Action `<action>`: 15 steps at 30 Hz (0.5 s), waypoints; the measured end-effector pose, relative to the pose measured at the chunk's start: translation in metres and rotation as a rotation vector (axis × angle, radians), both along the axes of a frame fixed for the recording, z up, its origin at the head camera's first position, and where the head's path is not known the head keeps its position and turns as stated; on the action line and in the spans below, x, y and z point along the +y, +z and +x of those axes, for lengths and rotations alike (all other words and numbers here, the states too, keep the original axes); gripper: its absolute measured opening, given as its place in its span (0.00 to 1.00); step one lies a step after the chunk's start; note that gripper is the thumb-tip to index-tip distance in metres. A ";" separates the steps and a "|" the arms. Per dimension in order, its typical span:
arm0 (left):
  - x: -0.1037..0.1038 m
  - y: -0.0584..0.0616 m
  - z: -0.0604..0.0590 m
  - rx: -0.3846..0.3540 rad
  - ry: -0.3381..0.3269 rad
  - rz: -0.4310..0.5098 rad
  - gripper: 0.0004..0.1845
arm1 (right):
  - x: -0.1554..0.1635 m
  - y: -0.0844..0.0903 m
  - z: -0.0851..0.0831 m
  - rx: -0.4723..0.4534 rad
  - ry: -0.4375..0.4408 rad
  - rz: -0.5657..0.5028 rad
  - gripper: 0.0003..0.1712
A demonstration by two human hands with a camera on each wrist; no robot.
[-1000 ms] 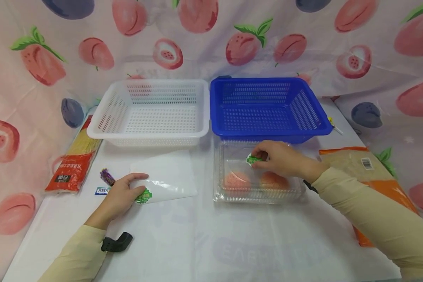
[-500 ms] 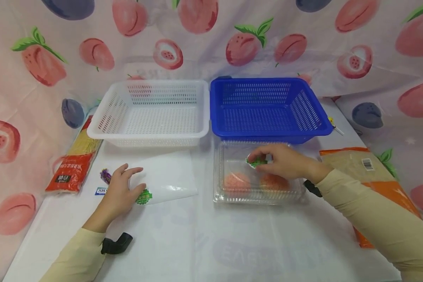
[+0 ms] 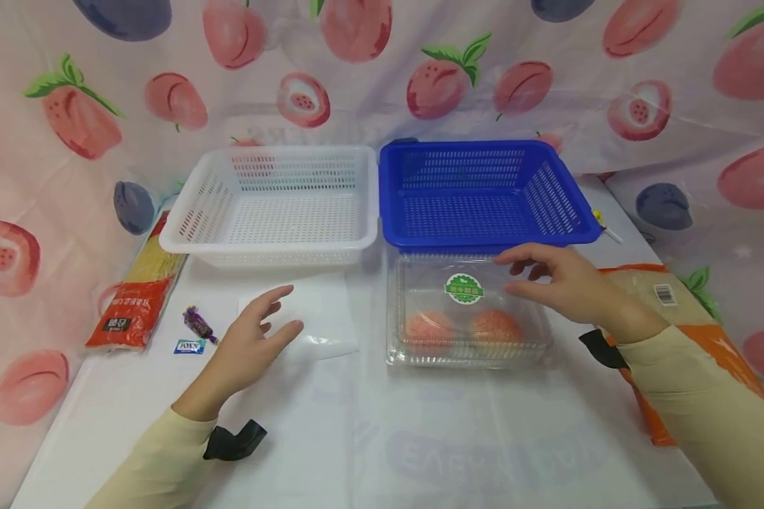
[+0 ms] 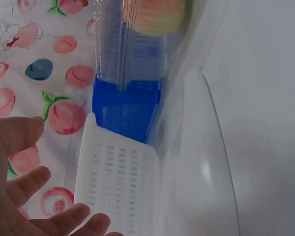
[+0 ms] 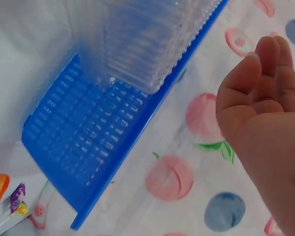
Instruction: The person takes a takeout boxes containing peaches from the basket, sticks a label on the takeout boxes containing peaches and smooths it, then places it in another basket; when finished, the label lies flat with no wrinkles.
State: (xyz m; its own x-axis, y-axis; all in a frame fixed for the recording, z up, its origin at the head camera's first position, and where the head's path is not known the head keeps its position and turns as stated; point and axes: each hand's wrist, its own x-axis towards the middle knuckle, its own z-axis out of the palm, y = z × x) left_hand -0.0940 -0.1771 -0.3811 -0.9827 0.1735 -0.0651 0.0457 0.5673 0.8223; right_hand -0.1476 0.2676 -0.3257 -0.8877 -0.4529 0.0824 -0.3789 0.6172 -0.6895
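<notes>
White table, clear box [image 3: 467, 311] beside right hand [image 3: 563, 283]

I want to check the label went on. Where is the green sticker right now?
In the head view the green sticker sits on the lid of the clear clamshell box, right of centre, just in front of the blue basket and left of the right hand.

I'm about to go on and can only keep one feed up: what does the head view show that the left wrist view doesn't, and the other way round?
Only the head view shows the right hand open over the clear clamshell box, its green sticker, the noodle packet and the candy. Only the left wrist view shows the box's ribbed side wall close up. Both show the left hand open, the white basket, the blue basket and the backing sheet.
</notes>
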 end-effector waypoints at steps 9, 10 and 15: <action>0.028 0.001 -0.011 -0.019 -0.093 0.124 0.34 | 0.020 -0.007 0.023 0.008 -0.110 -0.007 0.22; 0.031 0.001 -0.012 -0.025 -0.098 0.133 0.34 | 0.021 -0.008 0.025 0.011 -0.122 -0.005 0.22; 0.046 0.000 -0.020 -0.068 -0.136 0.177 0.35 | 0.027 -0.019 0.033 0.004 -0.146 -0.012 0.24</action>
